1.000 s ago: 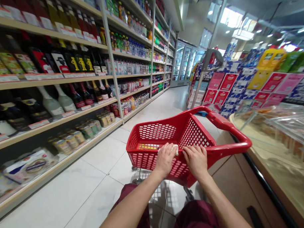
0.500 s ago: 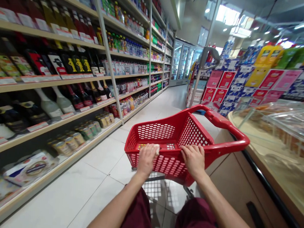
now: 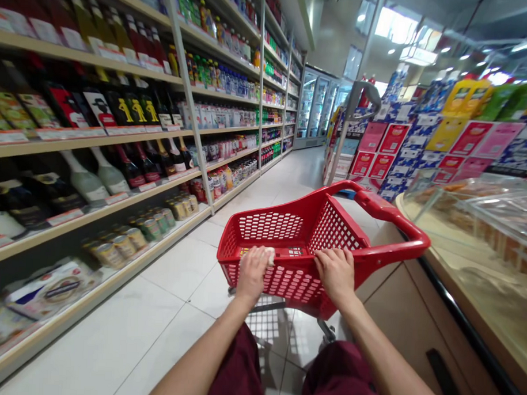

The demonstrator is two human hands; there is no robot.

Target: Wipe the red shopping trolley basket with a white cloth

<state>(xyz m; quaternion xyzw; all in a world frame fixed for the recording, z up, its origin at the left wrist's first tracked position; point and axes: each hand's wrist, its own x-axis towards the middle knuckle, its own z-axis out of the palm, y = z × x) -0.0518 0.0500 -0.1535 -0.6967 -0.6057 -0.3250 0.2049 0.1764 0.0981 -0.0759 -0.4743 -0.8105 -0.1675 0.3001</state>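
Note:
A red plastic shopping cart (image 3: 295, 284) with perforated walls stands sideways in front of me, its handle (image 3: 403, 228) to the right. Over its near rim my left hand (image 3: 252, 278) is closed, with a small whitish wad (image 3: 270, 256) at the thumb side that I cannot identify. My right hand (image 3: 336, 276) grips the same rim closer to the handle, fingers curled over the edge. A little yellow and dark print shows on the basket's floor, partly behind my left fingers.
Shelves (image 3: 162, 139) of bottles and cans line the left. A glass-topped food counter (image 3: 418, 226) stands close on the right, near the cart's handle. Beyond it are stacked drink cartons (image 3: 380, 150) and a grey metal post (image 3: 343, 142). Glass-door fridges (image 3: 321, 107) stand at the far end.
The cart's handle end has shifted very slightly left in view. Both hands keep their hold on the rim.

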